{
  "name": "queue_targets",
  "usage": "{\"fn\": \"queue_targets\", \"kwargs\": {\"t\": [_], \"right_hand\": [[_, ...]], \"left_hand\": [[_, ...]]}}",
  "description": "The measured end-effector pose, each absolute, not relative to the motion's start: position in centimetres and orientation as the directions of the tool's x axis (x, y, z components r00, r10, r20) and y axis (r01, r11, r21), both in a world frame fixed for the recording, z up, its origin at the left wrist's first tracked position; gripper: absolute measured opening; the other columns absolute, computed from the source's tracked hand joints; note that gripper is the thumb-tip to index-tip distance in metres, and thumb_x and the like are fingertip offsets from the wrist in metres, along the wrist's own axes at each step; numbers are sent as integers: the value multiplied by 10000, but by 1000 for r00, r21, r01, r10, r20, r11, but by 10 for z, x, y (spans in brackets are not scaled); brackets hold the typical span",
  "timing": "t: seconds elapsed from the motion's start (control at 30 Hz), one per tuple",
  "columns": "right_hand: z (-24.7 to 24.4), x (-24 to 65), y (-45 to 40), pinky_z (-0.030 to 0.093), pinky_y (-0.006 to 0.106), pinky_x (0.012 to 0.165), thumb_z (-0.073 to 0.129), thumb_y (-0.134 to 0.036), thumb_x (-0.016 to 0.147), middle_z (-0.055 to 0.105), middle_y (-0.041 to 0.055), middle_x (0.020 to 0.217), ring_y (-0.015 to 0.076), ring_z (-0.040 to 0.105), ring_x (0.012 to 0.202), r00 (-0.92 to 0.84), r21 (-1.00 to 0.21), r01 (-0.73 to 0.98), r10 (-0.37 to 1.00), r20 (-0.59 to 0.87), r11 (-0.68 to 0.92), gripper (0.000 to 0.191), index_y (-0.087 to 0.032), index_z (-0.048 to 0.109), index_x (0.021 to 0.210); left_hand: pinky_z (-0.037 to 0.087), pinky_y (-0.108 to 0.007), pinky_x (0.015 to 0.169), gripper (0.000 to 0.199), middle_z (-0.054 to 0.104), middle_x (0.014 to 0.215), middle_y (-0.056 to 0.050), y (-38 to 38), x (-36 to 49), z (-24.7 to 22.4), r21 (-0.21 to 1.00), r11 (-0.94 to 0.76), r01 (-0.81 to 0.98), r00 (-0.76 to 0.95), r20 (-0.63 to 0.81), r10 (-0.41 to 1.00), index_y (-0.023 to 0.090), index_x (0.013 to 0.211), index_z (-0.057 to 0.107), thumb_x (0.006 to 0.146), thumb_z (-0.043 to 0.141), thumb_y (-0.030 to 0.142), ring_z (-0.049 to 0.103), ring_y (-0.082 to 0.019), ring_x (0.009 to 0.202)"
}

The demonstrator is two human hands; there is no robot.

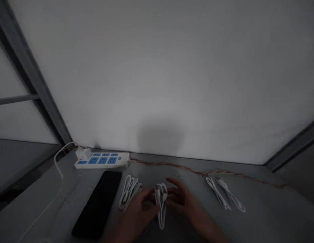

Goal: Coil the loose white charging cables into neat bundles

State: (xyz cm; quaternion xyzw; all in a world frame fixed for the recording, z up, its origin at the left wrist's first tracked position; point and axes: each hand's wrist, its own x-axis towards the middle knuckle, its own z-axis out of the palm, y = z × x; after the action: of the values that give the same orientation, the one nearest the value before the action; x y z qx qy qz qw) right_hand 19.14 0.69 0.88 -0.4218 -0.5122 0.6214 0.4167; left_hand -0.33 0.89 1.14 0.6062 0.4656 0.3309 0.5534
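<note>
A folded white cable is between my two hands, near the bottom middle of the view. My left hand pinches it from the left, with thumb and fingers on the bundle. My right hand is at its right side, its fingers spread and the index finger raised; fingertips are close to or touching the cable. Another coiled white cable lies just left of my left hand. Farther left, a black phone lies flat on the grey table.
At the back left is a white power strip with blue sockets and a plugged-in white adapter, its cord running left. Twisted coloured wires cross toward the right. Two bundled white cables lie at right.
</note>
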Motion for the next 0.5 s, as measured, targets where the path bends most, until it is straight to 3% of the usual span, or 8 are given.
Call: {"fn": "queue_targets", "kwargs": {"t": [0.23, 0.37, 0.5], "right_hand": [[-3, 175, 1, 553, 372, 768, 689, -442, 808, 702, 67, 1045, 239, 701, 895, -221, -999, 24, 975, -32, -28, 389, -241, 530, 1101], [0, 173, -2, 530, 308, 659, 714, -396, 792, 721, 31, 854, 208, 690, 750, -255, -987, 160, 966, -39, 3, 267, -216, 606, 956], [3, 176, -1, 503, 289, 671, 666, -338, 825, 741, 30, 843, 204, 681, 752, -301, -960, 276, 953, -39, 48, 148, -213, 680, 902]], "left_hand": [[545, -282, 750, 334, 715, 1095, -65, 6, -2, 14, 985, 38, 168, 296, -87, 951, 191, 1124, 615, 801, 579, 268, 693, -199, 870], [537, -296, 791, 369, 723, 1025, -48, 5, -1, 11, 993, 28, 110, 282, -58, 958, 207, 1166, 587, 799, 572, 251, 688, -190, 860], [525, -313, 804, 401, 729, 980, -46, 6, -1, 7, 994, 23, 108, 315, -56, 947, 198, 1194, 600, 801, 556, 262, 684, -206, 901]]}}
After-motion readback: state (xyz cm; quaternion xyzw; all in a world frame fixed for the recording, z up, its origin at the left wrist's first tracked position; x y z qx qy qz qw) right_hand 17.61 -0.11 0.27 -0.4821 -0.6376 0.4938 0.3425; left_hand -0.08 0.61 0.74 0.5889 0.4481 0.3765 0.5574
